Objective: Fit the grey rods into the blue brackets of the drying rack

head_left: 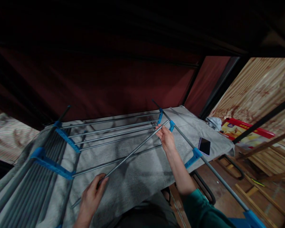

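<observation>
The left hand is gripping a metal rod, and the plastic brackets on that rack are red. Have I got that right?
Not quite: the plastic brackets are blue, not red, as the head view shows. The left hand is indeed gripping a metal rod.

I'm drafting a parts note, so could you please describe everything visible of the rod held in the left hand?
The rod is thin, straight, grey and metallic-looking. It slants above the grey cloth, crossing in view over a rack bar. The left-hand grip holds its lower part, near end sticking out; the right-hand grip is loosely curled at its far end, near a blue connector.
</observation>
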`<state>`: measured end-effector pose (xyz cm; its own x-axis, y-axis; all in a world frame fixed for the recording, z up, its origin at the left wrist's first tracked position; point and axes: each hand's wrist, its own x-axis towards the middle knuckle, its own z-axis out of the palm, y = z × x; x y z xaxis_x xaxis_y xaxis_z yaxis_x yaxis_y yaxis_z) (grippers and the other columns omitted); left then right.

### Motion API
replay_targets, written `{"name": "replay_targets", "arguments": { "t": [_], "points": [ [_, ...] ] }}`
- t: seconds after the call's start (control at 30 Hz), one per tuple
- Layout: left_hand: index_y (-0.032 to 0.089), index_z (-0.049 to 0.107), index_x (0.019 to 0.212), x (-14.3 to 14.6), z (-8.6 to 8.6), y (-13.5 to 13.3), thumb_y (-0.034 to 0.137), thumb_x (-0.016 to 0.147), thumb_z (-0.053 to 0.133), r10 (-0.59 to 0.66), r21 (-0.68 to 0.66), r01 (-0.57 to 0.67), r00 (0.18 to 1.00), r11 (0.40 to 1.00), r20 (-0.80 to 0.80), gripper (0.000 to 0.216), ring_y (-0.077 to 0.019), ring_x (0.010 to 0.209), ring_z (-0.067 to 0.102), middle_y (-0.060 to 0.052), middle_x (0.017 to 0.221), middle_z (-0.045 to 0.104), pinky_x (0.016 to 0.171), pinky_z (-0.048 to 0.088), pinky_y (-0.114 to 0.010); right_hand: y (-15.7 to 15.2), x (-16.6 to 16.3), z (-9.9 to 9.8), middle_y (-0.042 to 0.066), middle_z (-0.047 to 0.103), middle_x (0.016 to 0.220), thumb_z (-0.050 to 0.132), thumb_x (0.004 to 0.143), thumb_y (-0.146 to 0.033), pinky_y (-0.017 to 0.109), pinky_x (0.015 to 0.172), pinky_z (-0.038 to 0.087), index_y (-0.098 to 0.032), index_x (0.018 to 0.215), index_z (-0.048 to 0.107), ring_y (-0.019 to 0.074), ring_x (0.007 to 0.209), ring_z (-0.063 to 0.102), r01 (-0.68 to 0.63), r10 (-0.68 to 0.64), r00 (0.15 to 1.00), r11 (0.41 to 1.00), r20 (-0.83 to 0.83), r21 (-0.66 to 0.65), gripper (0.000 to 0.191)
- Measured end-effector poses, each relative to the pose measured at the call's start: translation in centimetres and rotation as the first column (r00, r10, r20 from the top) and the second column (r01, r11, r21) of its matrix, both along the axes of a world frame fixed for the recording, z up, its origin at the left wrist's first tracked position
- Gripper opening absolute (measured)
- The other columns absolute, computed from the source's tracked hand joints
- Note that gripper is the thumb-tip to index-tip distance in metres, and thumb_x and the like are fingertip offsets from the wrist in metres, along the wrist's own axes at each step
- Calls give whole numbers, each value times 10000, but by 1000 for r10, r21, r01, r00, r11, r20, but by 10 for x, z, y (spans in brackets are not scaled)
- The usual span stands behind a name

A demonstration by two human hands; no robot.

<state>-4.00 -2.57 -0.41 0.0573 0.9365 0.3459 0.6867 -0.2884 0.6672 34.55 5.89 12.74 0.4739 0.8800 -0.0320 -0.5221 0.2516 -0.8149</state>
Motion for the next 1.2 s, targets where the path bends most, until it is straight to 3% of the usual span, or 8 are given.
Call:
{"name": "replay_targets", "arguments": {
  "t": [0.17, 0.4, 0.73, 0.97, 1.2],
  "points": [
    [265, 689, 960, 5, 0, -4, 743, 868, 575, 7, -47, -5, 999, 999, 44, 500, -205, 742, 750, 2, 868, 770, 661, 585, -270, -2, -1, -5, 66, 805, 908, 800, 830, -448, 275, 724, 625, -203, 945, 766, 177, 809, 759, -5, 5, 1000, 1000, 30, -3, 273],
    [250, 710, 961, 11, 2, -3, 682, 909, 560, -29, -23, 31, 996, 999, 87, 461, -222, 824, 745, -25, 908, 766, 742, 592, -305, -5, -10, -10, 72, 805, 890, 823, 801, -462, 291, 698, 633, -207, 939, 767, 190, 793, 757, -32, 33, 998, 999, 53, -18, 295],
    [227, 721, 989, 25, 8, -7, 666, 924, 510, -19, -149, 34, 995, 988, 98, 491, -241, 800, 740, -56, 913, 782, 740, 583, -342, -13, -30, -26, 64, 806, 913, 821, 807, -402, 245, 689, 615, -209, 886, 768, 154, 782, 744, -84, 85, 996, 994, 16, -70, 215],
    [227, 711, 1019, 32, 4, -3, 670, 873, 583, 12, -214, 20, 989, 977, 148, 483, -234, 794, 721, -46, 914, 776, 745, 562, -335, -18, -41, -29, 53, 804, 909, 847, 777, -421, 248, 705, 604, -215, 897, 774, 154, 782, 742, -102, 105, 994, 990, 29, -101, 250],
    [231, 702, 986, 56, 23, 1, 597, 932, 527, -46, -213, 79, 986, 974, 159, 410, -222, 767, 708, -39, 868, 761, 717, 532, -326, -22, -60, -31, 62, 805, 940, 863, 746, -415, 278, 763, 601, -212, 909, 780, 173, 832, 747, -147, 151, 987, 986, 48, -79, 273]
  ]
}}
